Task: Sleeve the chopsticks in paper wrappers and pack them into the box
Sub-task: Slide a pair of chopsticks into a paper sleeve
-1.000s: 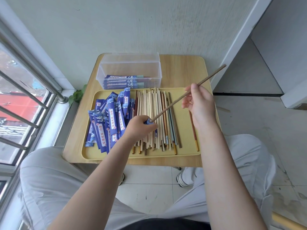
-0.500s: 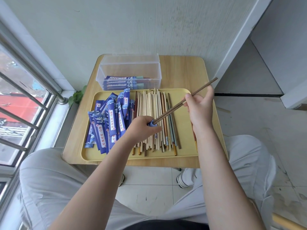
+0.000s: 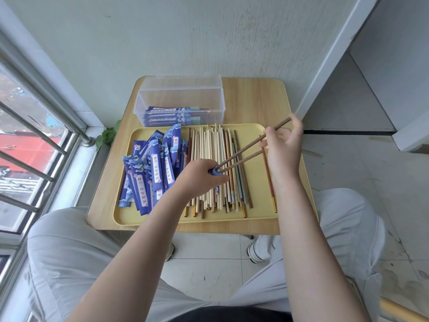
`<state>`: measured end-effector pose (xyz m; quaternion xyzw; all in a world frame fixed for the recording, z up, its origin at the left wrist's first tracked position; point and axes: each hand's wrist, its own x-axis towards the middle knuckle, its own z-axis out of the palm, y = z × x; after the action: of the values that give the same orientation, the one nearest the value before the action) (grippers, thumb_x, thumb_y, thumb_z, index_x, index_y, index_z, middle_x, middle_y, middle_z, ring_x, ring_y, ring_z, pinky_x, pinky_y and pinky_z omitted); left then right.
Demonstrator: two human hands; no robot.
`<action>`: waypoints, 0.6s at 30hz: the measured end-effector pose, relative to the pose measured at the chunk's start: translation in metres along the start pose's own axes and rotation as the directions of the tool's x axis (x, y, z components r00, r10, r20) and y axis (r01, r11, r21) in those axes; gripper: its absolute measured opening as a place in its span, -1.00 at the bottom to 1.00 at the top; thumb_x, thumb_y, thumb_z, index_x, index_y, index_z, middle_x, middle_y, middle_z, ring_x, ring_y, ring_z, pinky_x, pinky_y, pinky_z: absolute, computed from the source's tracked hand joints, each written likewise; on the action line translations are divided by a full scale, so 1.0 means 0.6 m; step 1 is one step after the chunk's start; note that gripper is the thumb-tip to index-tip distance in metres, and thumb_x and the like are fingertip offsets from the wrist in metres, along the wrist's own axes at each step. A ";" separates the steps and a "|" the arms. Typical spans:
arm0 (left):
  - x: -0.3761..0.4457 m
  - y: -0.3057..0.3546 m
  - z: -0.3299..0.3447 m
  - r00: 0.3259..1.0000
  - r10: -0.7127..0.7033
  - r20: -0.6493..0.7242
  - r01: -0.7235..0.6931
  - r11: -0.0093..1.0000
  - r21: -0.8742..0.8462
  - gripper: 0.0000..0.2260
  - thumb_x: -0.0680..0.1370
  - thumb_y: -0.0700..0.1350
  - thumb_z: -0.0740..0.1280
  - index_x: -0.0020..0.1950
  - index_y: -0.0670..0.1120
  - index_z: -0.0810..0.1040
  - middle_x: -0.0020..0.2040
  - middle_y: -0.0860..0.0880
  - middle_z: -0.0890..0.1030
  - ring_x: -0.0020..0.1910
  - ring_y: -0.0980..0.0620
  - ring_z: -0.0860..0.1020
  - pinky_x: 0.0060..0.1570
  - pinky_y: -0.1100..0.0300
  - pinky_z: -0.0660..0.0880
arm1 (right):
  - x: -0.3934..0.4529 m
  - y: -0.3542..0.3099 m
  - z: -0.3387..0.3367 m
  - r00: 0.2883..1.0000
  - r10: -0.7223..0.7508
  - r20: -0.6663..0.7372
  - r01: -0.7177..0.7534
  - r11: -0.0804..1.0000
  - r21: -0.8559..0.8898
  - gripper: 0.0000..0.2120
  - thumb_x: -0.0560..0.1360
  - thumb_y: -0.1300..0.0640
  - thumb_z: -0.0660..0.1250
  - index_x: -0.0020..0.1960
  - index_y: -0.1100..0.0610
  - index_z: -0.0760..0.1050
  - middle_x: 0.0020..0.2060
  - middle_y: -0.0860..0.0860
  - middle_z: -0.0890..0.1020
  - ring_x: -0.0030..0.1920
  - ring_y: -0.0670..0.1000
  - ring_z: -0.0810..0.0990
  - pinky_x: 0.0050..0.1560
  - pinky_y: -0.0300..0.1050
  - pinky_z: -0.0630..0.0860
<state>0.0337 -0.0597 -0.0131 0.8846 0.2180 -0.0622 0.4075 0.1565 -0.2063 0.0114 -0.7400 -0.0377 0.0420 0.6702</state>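
Observation:
My left hand (image 3: 201, 177) is closed around a blue paper wrapper (image 3: 215, 171) above the middle of the yellow tray (image 3: 255, 208); only the wrapper's open end shows. My right hand (image 3: 282, 147) pinches a pair of dark brown chopsticks (image 3: 249, 149), whose tips are in the wrapper's mouth. Several loose chopsticks (image 3: 216, 154) lie side by side on the tray. A heap of blue wrappers (image 3: 151, 170) fills the tray's left part. The clear plastic box (image 3: 181, 98) stands behind the tray with several sleeved pairs (image 3: 171, 116) on its bottom.
The tray rests on a small wooden table (image 3: 255, 98) against a wall. A single reddish chopstick (image 3: 269, 180) lies apart at the tray's right. A barred window (image 3: 34, 135) runs along the left. My knees in light trousers flank the table's near edge.
My right hand has moved down and towards the tray, lowering the chopsticks' upper ends. Two sticks now show apart, and they sit deeper in the wrapper held by my left hand.

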 end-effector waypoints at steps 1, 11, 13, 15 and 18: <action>0.001 -0.001 0.000 1.000 -0.010 -0.006 0.009 1.000 -0.015 -0.70 0.54 -0.01 0.43 -0.28 -0.07 0.42 -0.38 0.04 0.38 -0.42 0.09 0.32 -0.40 0.27 0.30 | 0.003 0.005 0.001 1.000 0.000 -0.011 0.000 1.000 -0.028 -0.62 0.61 0.16 0.28 0.41 0.02 0.36 0.05 0.00 0.62 -0.25 -0.12 0.64 -0.17 -0.20 0.58; 0.018 0.011 -0.011 0.984 -0.086 -0.154 0.079 0.995 -0.053 -0.63 0.58 0.07 0.37 -0.27 -0.17 0.44 -0.42 0.02 0.35 -0.46 0.04 0.28 -0.39 0.15 0.26 | -0.021 0.008 0.047 0.978 0.057 0.201 -0.049 0.998 -0.045 -0.78 0.62 0.21 0.23 0.16 -0.03 0.55 0.00 -0.01 0.69 -0.26 -0.08 0.66 -0.16 -0.05 0.59; 0.019 0.008 -0.017 0.980 -0.093 -0.175 0.089 0.996 -0.034 -0.61 0.59 0.10 0.35 -0.17 -0.24 0.54 -0.41 0.01 0.38 -0.45 0.02 0.31 -0.37 0.14 0.28 | -0.020 0.005 0.051 0.975 0.065 0.214 -0.064 0.998 -0.013 -0.80 0.63 0.21 0.23 0.16 0.01 0.56 0.00 0.03 0.70 -0.24 -0.03 0.66 -0.19 -0.02 0.60; 0.021 0.008 -0.024 0.974 -0.079 -0.211 0.091 0.995 0.047 -0.63 0.58 0.11 0.35 -0.21 -0.18 0.52 -0.41 0.03 0.37 -0.45 0.04 0.30 -0.39 0.18 0.26 | -0.017 0.002 0.051 0.971 0.082 0.224 -0.087 0.996 0.010 -0.83 0.64 0.21 0.24 0.13 0.06 0.57 0.00 0.09 0.70 -0.24 0.01 0.68 -0.21 -0.04 0.61; 0.026 0.016 -0.040 0.963 -0.051 -0.266 0.108 0.973 0.205 -0.64 0.58 0.12 0.35 -0.31 -0.04 0.40 -0.40 0.05 0.38 -0.43 0.07 0.32 -0.42 0.21 0.22 | -0.012 -0.004 0.051 0.956 0.139 0.257 -0.158 0.986 0.052 -0.82 0.64 0.27 0.23 0.14 0.13 0.58 0.00 0.13 0.70 -0.21 0.03 0.72 -0.23 -0.14 0.63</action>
<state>0.0500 -0.0418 0.0051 0.9148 0.2967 0.0141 0.2735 0.1459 -0.1764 0.0110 -0.7049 -0.0654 0.1873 0.6810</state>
